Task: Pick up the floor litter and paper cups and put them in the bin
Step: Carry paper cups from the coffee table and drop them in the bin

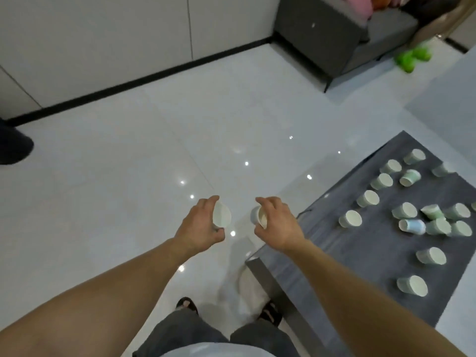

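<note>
1. Fingers (207, 200) of my left hand (199, 224) are curling round one paper cup (222, 215); my right hand (279, 224) is gripping a second cup (258, 217), both over the glossy floor (154, 150).
2. Thin-walled cups are, I judge, risking a crush from squeezing or a slip from loose holds.
3. More cups (350, 219) are sitting on the grey table (360, 266), just right of my right arm; a careless swing could be scattering them.
4. Its corner is jutting near my legs; open room is lying ahead and left.
5. No bin is showing; a dark shape (13, 145) at the left edge is too cropped to name.
</note>
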`<state>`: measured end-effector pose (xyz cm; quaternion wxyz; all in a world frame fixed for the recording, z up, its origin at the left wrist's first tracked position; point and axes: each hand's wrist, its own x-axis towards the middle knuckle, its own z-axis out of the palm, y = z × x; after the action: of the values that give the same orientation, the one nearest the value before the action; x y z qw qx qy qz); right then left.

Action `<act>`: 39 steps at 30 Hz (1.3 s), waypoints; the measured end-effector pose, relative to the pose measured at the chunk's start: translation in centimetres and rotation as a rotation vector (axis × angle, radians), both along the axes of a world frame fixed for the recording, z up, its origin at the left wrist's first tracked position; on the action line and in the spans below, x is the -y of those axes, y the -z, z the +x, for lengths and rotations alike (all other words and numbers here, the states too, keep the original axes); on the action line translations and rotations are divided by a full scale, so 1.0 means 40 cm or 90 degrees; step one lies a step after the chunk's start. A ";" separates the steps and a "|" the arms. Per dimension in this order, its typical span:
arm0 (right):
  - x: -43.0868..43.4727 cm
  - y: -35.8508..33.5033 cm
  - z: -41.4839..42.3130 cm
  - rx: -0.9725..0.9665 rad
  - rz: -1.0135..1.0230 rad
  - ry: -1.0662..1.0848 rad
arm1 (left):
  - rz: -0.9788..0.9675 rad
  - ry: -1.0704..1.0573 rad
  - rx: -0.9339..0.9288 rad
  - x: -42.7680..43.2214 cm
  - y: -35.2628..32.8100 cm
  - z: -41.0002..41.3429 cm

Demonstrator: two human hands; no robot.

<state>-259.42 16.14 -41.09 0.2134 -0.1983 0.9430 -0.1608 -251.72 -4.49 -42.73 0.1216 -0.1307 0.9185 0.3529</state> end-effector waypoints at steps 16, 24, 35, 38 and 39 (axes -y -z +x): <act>0.899 -0.030 -0.249 -0.034 -0.029 -0.334 | -0.036 -0.363 -0.036 0.766 -0.059 -0.016; 1.375 -0.089 -0.384 -0.046 -0.038 -0.502 | -0.052 -0.544 -0.031 1.092 -0.107 -0.079; 2.027 -0.101 -0.373 -0.073 -0.049 -0.587 | -0.061 -0.671 -0.068 1.668 -0.074 -0.059; 2.187 -0.107 -0.356 -0.063 -0.043 -0.578 | -0.051 -0.676 -0.078 1.829 -0.081 -0.037; 2.245 -0.107 -0.353 -0.070 -0.054 -0.582 | -0.066 -0.664 -0.081 1.888 -0.085 -0.032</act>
<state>-273.53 -73.65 -36.79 0.2040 -0.6104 0.7614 -0.0778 -252.99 -80.00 -39.33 -0.1324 -0.5545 0.7533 0.3280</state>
